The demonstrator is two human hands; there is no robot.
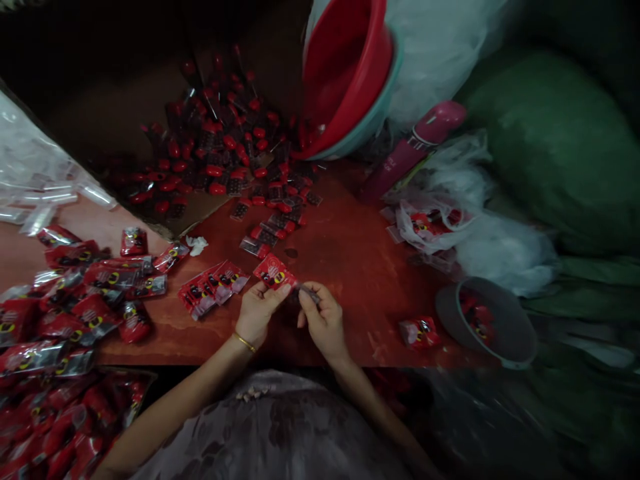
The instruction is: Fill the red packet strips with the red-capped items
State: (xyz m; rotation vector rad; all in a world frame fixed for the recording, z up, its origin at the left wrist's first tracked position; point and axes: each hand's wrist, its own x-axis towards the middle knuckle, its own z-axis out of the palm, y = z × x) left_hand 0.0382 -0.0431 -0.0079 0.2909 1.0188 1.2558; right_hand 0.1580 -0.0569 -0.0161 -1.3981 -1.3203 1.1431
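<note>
My left hand (256,315), with a gold bangle at the wrist, pinches a small red printed packet (273,270) over the table. Close beside it, my right hand (323,319) has its thumb and fingers pressed together on a small dark piece (307,291); its kind is too dim to tell. The two hands nearly touch at the packet's lower right corner. Left of them lies a fanned row of flat red packets (213,288). Just beyond, several small clear cases with dark contents and red ends (273,230) lie on the table.
A cardboard box (150,220) spills many red-ended cases. Filled red packets (95,313) are heaped at left. Behind stand a red basin (345,73) and a magenta spray can (413,150). At right are a grey bowl (450,310), plastic bags (500,253) and one packet (420,332).
</note>
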